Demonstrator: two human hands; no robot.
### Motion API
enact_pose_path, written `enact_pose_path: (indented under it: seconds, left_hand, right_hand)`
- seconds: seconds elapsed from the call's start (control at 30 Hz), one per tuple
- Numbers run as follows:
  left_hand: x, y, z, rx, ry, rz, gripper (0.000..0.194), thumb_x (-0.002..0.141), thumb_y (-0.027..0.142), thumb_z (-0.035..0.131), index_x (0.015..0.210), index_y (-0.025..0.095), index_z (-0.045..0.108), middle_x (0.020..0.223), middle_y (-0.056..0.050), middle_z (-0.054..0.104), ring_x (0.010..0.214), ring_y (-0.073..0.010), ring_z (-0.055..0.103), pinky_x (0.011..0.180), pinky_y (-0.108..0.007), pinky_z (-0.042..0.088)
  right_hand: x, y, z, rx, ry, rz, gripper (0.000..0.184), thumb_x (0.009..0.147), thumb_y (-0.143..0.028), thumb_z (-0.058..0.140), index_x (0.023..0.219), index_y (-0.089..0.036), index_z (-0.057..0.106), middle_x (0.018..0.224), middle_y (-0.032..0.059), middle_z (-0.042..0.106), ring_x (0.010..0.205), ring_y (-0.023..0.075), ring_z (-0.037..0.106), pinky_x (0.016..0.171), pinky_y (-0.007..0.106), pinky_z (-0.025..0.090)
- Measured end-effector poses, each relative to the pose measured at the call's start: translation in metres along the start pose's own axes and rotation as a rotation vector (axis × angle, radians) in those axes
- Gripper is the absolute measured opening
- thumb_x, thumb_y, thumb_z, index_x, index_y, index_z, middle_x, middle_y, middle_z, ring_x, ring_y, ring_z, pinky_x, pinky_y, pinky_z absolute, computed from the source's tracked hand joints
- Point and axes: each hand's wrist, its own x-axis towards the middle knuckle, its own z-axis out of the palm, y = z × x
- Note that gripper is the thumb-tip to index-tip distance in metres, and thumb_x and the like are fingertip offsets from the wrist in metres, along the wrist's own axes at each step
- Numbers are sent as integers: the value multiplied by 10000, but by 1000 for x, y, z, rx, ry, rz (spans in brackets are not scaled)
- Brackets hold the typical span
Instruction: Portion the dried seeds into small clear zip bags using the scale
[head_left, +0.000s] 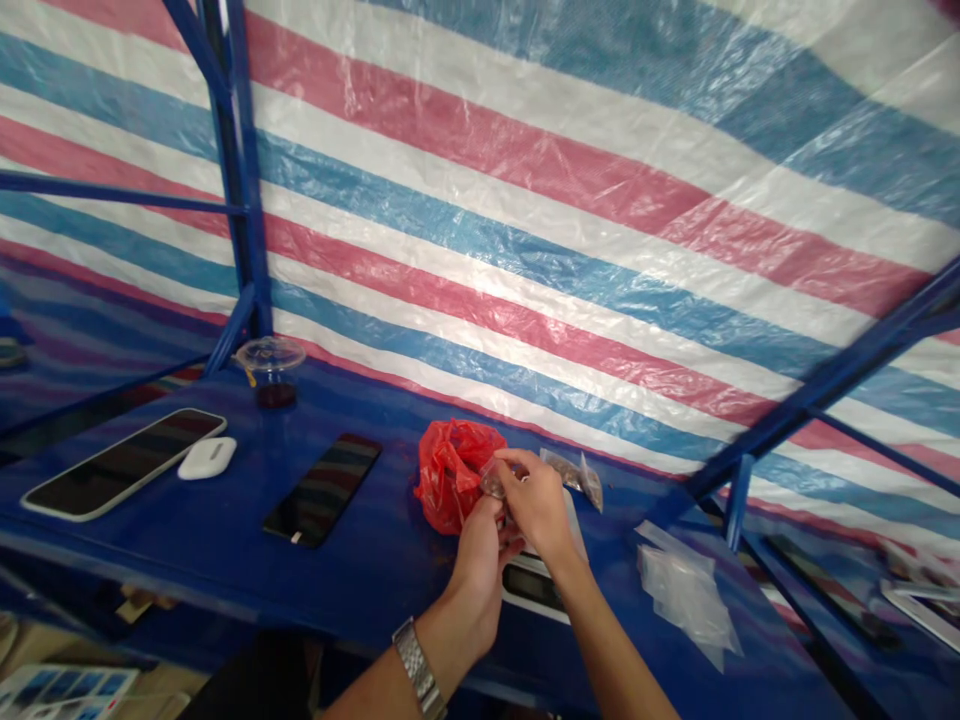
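My left hand, with a metal watch on its wrist, and my right hand meet over a blue table. Both pinch a small clear plastic bag that holds something small and dark. A crumpled red plastic bag lies just left of my hands. Under my hands lies a white-edged phone, partly hidden by them. Another small clear packet lies just beyond my right hand.
On the table lie a dark phone, a white earbud case, a large tablet and a clear plastic cup. Clear plastic bags lie at the right. A striped tarp hangs behind blue frame posts.
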Motion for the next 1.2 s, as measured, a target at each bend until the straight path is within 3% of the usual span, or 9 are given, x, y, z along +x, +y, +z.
enact_pose_path:
  seconds: [0.27, 0.57, 0.83, 0.97, 1.2]
  left_hand:
    - [-3, 3, 0, 42, 10, -10, 155, 776, 191, 568, 893, 156, 664, 864, -29, 721, 660, -130, 614, 676, -261, 498]
    - [-3, 12, -1, 109, -30, 2, 213, 854, 201, 562, 1001, 147, 705, 934, -66, 759, 695, -142, 662, 678, -257, 531]
    - [14, 6, -10, 245, -48, 23, 200, 913, 303, 571, 931, 146, 694, 728, -40, 698, 582, -141, 607, 594, -255, 501]
    - [20, 8, -11, 270, -3, 13, 217, 915, 346, 587, 905, 151, 683, 727, -40, 691, 564, -147, 607, 572, -271, 496]
    - [22, 7, -14, 271, 39, 0, 205, 966, 261, 478, 899, 157, 641, 769, -39, 702, 580, -134, 621, 577, -258, 476]
  right_hand:
    - [-1, 1, 6, 78, 4, 9, 273, 862, -300, 558, 992, -209, 780, 1023, 68, 798, 896, 245, 728, 870, 379, 534]
    - [-5, 2, 9, 173, 3, 39, 262, 870, -322, 600, 1057, -204, 740, 931, 40, 785, 770, 207, 702, 747, 323, 532]
    - [-15, 4, 10, 249, 54, 63, 248, 879, -320, 602, 1074, -218, 716, 833, 15, 746, 708, 202, 677, 680, 305, 531]
    - [-11, 7, 10, 233, 69, 52, 238, 869, -291, 598, 1055, -219, 728, 861, 23, 759, 725, 203, 683, 699, 309, 533]
    - [1, 8, 11, 214, 61, 47, 208, 853, -246, 572, 972, -217, 740, 889, 33, 780, 783, 218, 720, 760, 330, 548]
